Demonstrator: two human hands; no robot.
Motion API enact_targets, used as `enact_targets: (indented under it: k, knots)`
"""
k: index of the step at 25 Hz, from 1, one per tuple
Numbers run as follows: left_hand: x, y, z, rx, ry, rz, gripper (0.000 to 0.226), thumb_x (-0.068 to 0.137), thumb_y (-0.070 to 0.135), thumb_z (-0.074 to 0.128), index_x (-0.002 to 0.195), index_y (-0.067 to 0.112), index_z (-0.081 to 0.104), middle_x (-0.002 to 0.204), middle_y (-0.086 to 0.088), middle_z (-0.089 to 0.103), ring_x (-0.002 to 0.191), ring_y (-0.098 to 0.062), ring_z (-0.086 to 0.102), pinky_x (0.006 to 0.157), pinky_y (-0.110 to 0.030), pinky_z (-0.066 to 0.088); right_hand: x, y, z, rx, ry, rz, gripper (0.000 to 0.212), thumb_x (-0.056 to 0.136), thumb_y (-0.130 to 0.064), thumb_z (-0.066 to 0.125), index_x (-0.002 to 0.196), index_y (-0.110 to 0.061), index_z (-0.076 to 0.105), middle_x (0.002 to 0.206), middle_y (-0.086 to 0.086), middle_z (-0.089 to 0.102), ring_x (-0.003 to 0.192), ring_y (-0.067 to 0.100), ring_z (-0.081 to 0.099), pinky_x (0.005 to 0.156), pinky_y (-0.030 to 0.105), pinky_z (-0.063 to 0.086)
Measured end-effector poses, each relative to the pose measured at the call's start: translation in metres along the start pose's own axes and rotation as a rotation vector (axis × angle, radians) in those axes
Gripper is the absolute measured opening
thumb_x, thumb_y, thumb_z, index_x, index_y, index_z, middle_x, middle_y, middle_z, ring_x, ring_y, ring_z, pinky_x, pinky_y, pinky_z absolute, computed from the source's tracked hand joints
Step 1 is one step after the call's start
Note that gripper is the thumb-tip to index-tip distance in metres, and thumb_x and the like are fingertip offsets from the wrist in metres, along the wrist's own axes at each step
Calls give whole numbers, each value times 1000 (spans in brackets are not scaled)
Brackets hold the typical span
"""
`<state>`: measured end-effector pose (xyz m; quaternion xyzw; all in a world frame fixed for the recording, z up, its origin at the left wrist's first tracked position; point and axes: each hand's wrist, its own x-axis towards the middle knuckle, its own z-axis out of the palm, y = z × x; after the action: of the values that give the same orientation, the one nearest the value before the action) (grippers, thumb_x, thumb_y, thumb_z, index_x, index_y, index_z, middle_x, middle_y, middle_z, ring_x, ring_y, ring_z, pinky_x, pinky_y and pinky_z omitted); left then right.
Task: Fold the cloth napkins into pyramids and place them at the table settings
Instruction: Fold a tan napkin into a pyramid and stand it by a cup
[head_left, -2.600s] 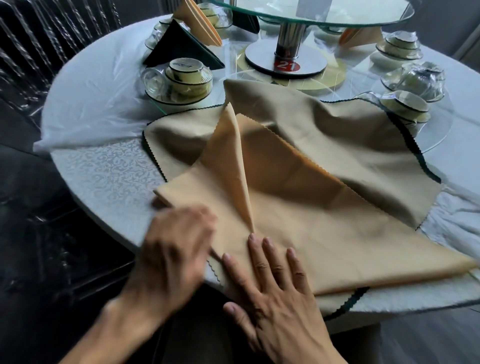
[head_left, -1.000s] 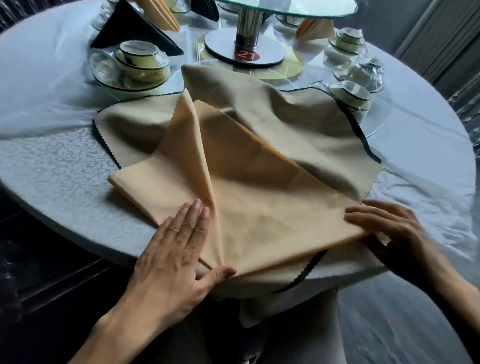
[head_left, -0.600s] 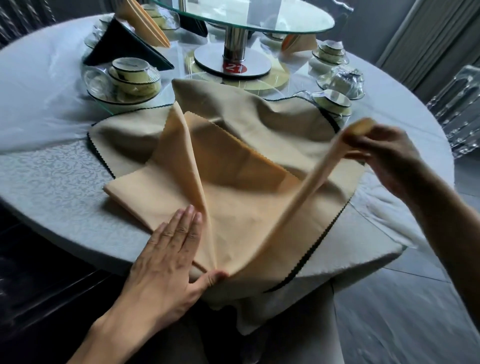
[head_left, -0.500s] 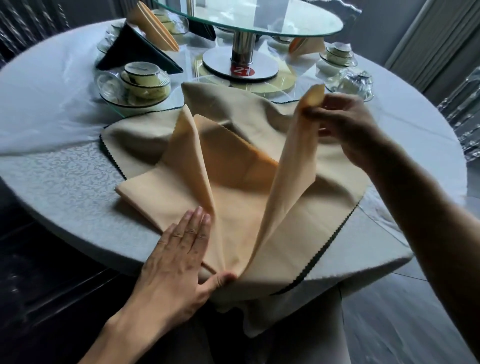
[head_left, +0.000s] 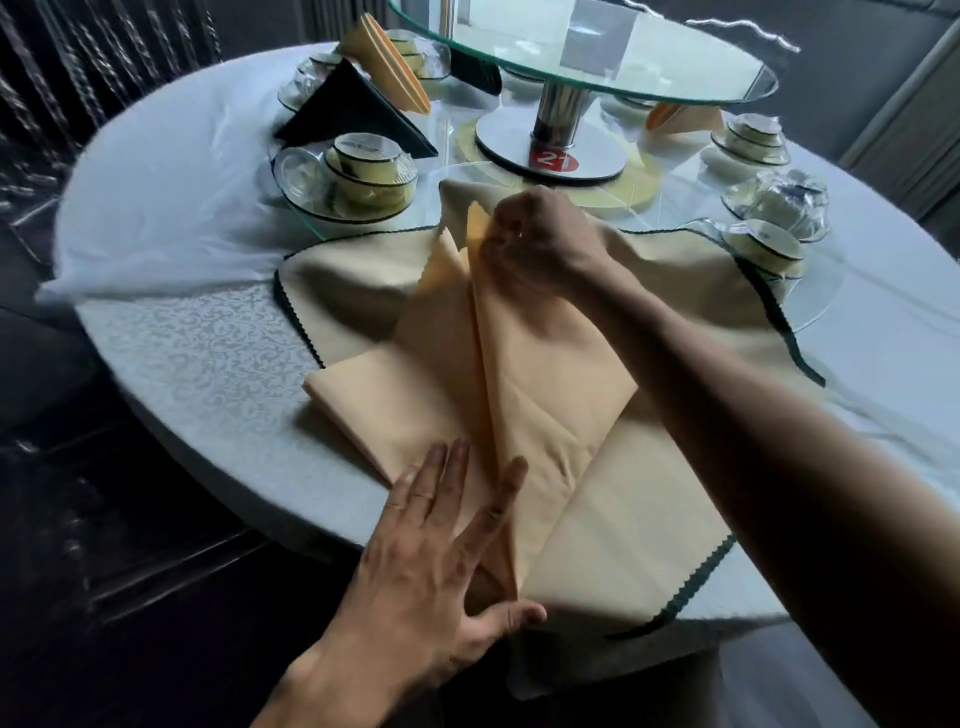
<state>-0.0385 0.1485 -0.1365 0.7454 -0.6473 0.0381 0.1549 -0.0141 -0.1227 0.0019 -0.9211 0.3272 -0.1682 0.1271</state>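
Two hands work one peach napkin (head_left: 524, 395) at the near edge of the round surface (head_left: 171, 353), w/ the napkin lying on a larger beige cloth (head_left: 649, 530). Left hand (head_left: 441, 561) lies flat & open at 6 o'clock, fingers spread, pinning the napkin's near point; right hand (head_left: 530, 239) at 12 o'clock has its grip pinched shut on the folded-over far corner. Beyond: cup sets (head_left: 363, 176) at 10, black folded napkin (head_left: 348, 111) behind, glass turntable (head_left: 597, 57) at 12.

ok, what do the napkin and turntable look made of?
Napkin: likely woven cloth, matte peach; it creases softly and has pinked edges. Turntable: clear glass, glossy; cups show through it and its rim glints. Its post looks like polished metal.
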Motion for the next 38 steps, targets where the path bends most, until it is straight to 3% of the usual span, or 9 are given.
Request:
enact_targets:
  k: [4,8,15,19,21,25,28,33,38]
  knots:
    - [-1,5,6,-13,59,41,83,84,79,40,154,36,26,155,-17,37,142,-47,29,108,-59,28,8,-3,6,-87,-36,0,10,81,-21,60,71,-23,58,82,1,60,85,27,60,65,30,37]
    - [0,7,5,3,55,30,85,82,78,45,153,35,29,159,-16,28,142,-48,28,108,-59,26,13,-9,5,-129,-162,29,36,83,-53,63,84,-21,49,90,-2,49,89,19,45,80,35,28]
    - [-1,3,-4,-13,68,90,85,74,55,58,152,29,35,160,-20,24,136,-47,40,108,-61,36,6,-17,18,-73,-117,-39,41,80,-47,71,106,-22,52,96,-9,47,90,13,39,81,34,27]
    - [7,8,-7,-31,77,75,72,67,41,53,137,26,52,153,-13,42,131,-41,49,99,-65,42,-2,-17,16,2,-46,-78,20,81,-30,69,80,-24,49,87,-12,43,85,10,39,67,25,25]
    - [9,7,-9,-17,95,110,58,74,35,52,130,25,62,149,-8,48,135,-36,47,100,-65,40,-5,-21,10,42,-27,-70,33,82,-24,65,67,-27,36,79,-9,40,82,12,41,67,25,28]
    - [15,-16,-15,-50,155,340,46,85,25,50,130,25,59,145,0,54,137,-26,46,103,-61,39,-26,-5,-35,38,80,114,15,81,-12,62,92,-18,53,91,5,54,88,25,51,69,30,36]
    - [29,-33,-24,-159,150,515,39,102,20,35,133,21,58,147,2,51,140,-20,42,110,-49,35,-63,51,-76,54,157,291,46,75,-7,60,120,-17,55,103,8,60,98,28,56,82,32,45]
    - [57,-31,-25,-120,66,665,49,78,13,44,120,18,70,132,4,64,131,-21,53,107,-43,36,-130,141,-84,356,234,504,53,67,-6,78,114,-19,57,78,-4,52,74,15,52,65,24,45]
    - [49,-11,-22,-141,-7,567,44,80,29,51,117,17,71,124,4,68,121,-20,59,105,-37,37,-175,189,-61,837,232,681,47,78,-15,80,120,-20,60,103,11,60,78,18,63,63,32,52]
